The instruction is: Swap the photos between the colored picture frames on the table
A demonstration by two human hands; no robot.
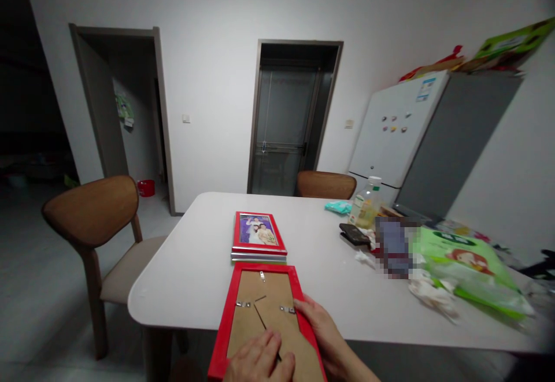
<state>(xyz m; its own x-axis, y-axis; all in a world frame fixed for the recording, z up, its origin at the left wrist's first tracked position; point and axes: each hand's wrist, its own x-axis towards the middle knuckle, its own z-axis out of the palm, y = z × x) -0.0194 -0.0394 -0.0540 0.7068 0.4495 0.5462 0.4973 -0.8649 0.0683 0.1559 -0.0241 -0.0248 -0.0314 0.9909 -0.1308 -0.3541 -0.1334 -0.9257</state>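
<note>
A red picture frame (225,327) is turned back-side up at the near edge of the table. Its brown backing board (271,289) has small metal clips, a hanging hook and dark slits. My right hand (323,330) wraps around the frame's right edge, thumb on top. The fingers of my left hand (258,359) lie on the lower part of the backing board, over the lower end of the long slit; what is under them is hidden. Just beyond, a framed photo (259,232) in a red border lies face up on a stack of frames.
At the table's right are a bottle (366,204) of yellowish liquid, a black phone-like object (354,234), crumpled tissues (431,295), a turquoise packet (338,207) and a green plastic package (472,272). Wooden chairs stand at the left (93,214) and far side (327,184).
</note>
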